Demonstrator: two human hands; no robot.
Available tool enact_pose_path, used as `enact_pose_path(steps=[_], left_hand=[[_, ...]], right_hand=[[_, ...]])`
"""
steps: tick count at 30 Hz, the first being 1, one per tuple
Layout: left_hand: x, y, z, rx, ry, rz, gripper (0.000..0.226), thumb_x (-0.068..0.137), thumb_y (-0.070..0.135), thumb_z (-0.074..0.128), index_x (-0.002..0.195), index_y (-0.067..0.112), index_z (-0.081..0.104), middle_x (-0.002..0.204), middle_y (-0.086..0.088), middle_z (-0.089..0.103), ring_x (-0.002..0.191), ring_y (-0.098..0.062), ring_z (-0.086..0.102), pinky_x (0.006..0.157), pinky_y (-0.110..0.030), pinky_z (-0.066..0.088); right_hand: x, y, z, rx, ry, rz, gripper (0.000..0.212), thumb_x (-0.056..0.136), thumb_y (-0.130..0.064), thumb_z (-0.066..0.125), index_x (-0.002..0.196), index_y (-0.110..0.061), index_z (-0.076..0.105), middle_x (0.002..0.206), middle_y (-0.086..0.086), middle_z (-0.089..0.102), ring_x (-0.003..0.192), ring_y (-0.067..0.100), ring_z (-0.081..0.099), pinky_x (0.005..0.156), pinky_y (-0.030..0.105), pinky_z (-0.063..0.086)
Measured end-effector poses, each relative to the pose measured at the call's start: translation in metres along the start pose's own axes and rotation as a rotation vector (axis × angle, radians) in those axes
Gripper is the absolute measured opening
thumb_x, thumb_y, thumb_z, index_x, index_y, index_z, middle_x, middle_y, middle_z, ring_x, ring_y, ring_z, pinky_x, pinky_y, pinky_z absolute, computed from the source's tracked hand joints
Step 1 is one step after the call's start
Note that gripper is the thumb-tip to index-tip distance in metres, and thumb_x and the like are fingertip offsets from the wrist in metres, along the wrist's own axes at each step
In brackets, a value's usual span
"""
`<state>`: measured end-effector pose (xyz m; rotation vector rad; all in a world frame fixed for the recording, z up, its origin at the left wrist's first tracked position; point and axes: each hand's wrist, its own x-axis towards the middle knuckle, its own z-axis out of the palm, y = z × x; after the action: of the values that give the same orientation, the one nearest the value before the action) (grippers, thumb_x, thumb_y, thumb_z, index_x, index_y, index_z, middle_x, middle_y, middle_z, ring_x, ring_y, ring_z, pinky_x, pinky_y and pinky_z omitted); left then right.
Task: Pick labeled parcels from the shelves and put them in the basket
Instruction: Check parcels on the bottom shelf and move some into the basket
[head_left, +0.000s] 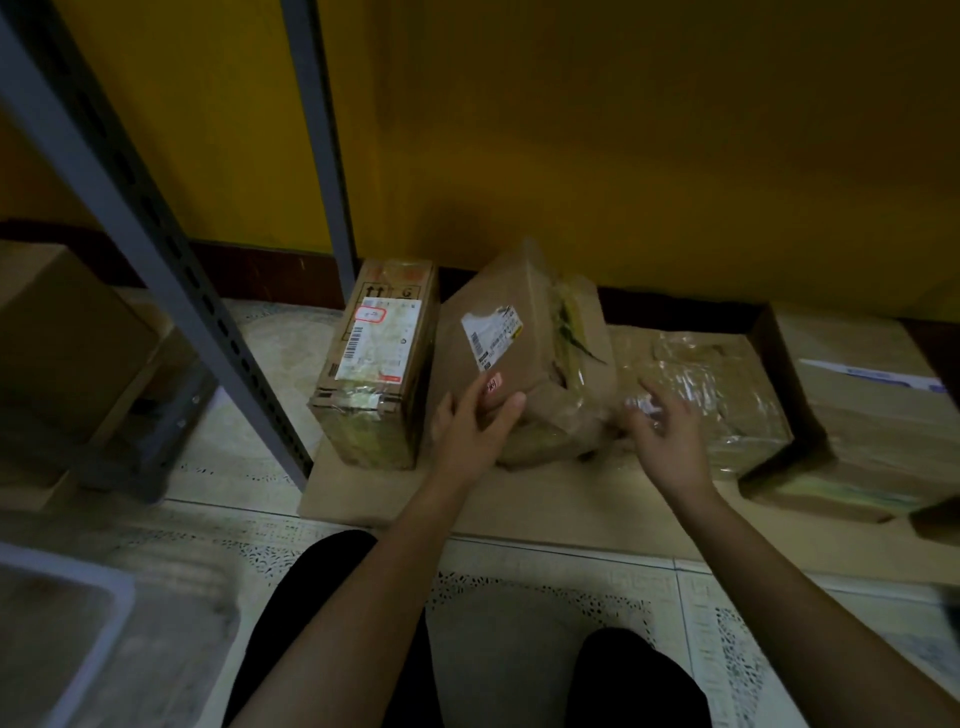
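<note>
My left hand (470, 431) lies flat on the face of the parcel (524, 332), fingers straight, thumb just below its pink sticker. My right hand (667, 441) is spread at the taped lower corner on the other side; I cannot tell whether it touches yet. The parcel stands tilted on one edge, leaning back toward the wall (623, 156).

I see three risks. With only a flat palm on it and no real grip, the parcel could tip over onto the box (374, 364) standing just to its left and knock that down. Its top looks torn and loosely taped, so lifting by the wrap might split it further. My right fingers are also close to the shiny wrapped pack (717, 384), and I could snag that film instead of the parcel.

The basket (111, 608) sits low to my left, beyond the grey post (130, 218), so I think the carry must swing round that upright.

All these goods rest on a cardboard sheet (545, 499) laid over a pale patterned tile floor (519, 623). The wall is yellow with a dark skirting, the light dim. A larger carton (857, 415) sits at the right, and more boxes (62, 332) behind the post.
</note>
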<state>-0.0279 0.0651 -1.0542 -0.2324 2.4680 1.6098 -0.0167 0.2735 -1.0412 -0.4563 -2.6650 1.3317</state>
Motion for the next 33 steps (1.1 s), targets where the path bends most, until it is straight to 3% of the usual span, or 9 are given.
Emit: enact_pose_path(steps=[3,6,9,14,17,21,26,30,33], left_hand=[[0.004,-0.005,-0.003,-0.025,0.024,0.001,0.061,0.063,0.073,0.054,0.121,0.056,0.045,0.149,-0.008,0.027,0.139,-0.027,0.022,0.112,-0.047,0.026],[0.007,-0.014,-0.01,-0.053,-0.044,0.023,0.051,0.076,0.062,0.059,0.124,0.056,0.044,0.152,-0.009,0.019,0.141,-0.027,0.012,0.115,-0.047,0.02],[0.009,-0.017,-0.011,-0.056,-0.065,-0.032,0.05,0.084,0.063,0.044,0.132,0.048,0.039,0.155,-0.007,0.012,0.143,-0.026,0.006,0.114,-0.037,0.01],[0.002,-0.021,-0.008,-0.257,0.049,-0.199,0.075,0.087,0.047,0.054,0.147,0.024,0.017,0.152,-0.012,0.02,0.139,-0.029,0.022,0.114,-0.042,0.025],[-0.01,-0.015,-0.006,-0.3,0.189,-0.051,0.076,0.084,0.038,0.063,0.146,0.023,0.021,0.148,-0.009,0.027,0.136,-0.024,0.028,0.111,-0.042,0.031],[-0.021,-0.007,-0.005,-0.257,0.253,0.129,0.077,0.083,0.034,0.065,0.145,0.027,0.02,0.142,-0.005,0.027,0.123,-0.007,0.027,0.101,-0.027,0.029],[-0.03,0.008,-0.008,-0.307,0.256,0.177,0.077,0.082,0.028,0.067,0.144,0.028,0.022,0.135,0.008,0.027,0.12,0.0,0.026,0.097,-0.021,0.029],[-0.04,0.03,-0.025,-0.343,0.25,0.269,0.072,0.078,0.022,0.072,0.137,0.027,0.031,0.135,0.007,0.034,0.122,-0.006,0.037,0.097,-0.02,0.039],[-0.044,0.06,-0.044,-0.346,0.197,0.381,0.061,0.08,0.013,0.069,0.132,0.021,0.037,0.112,0.003,0.047,0.099,0.0,0.051,0.075,-0.009,0.048]], right_hand=[[0.002,-0.045,0.01,0.222,-0.23,-0.055,0.079,0.074,-0.061,0.056,0.141,-0.025,0.033,0.145,0.0,0.036,0.13,0.016,0.037,0.106,0.037,0.035],[0.01,-0.077,0.039,0.181,-0.385,-0.047,0.092,0.071,-0.06,0.063,0.144,-0.021,0.023,0.146,0.001,0.037,0.13,0.019,0.041,0.106,0.039,0.038],[0.015,-0.08,0.056,-0.05,-0.307,-0.084,0.075,0.084,-0.043,0.056,0.146,-0.02,0.02,0.148,0.007,0.034,0.132,0.026,0.038,0.106,0.046,0.037],[-0.004,-0.068,0.046,0.095,-0.245,-0.152,0.06,0.089,-0.028,0.051,0.144,-0.023,0.027,0.124,0.007,0.056,0.105,0.021,0.058,0.091,0.043,0.049],[-0.011,-0.062,0.031,0.211,-0.154,-0.156,0.052,0.09,-0.022,0.049,0.14,-0.024,0.035,0.103,-0.007,0.061,0.083,-0.001,0.059,0.074,0.024,0.052],[-0.012,-0.053,0.014,0.396,-0.085,-0.12,0.047,0.091,-0.012,0.049,0.136,-0.02,0.041,0.098,-0.019,0.055,0.073,-0.019,0.057,0.059,0.001,0.043],[-0.023,-0.051,0.006,0.483,-0.077,-0.111,0.049,0.091,-0.012,0.051,0.137,-0.022,0.039,0.106,-0.02,0.055,0.084,-0.018,0.058,0.067,0.004,0.047],[-0.035,-0.065,-0.017,0.516,-0.057,-0.146,0.059,0.092,-0.007,0.046,0.143,-0.03,0.025,0.132,-0.004,0.05,0.111,0.004,0.055,0.087,0.021,0.051],[-0.05,-0.074,-0.043,0.495,-0.019,-0.226,0.061,0.092,0.001,0.041,0.145,-0.025,0.022,0.133,-0.023,0.041,0.111,-0.016,0.047,0.085,0.006,0.043]])
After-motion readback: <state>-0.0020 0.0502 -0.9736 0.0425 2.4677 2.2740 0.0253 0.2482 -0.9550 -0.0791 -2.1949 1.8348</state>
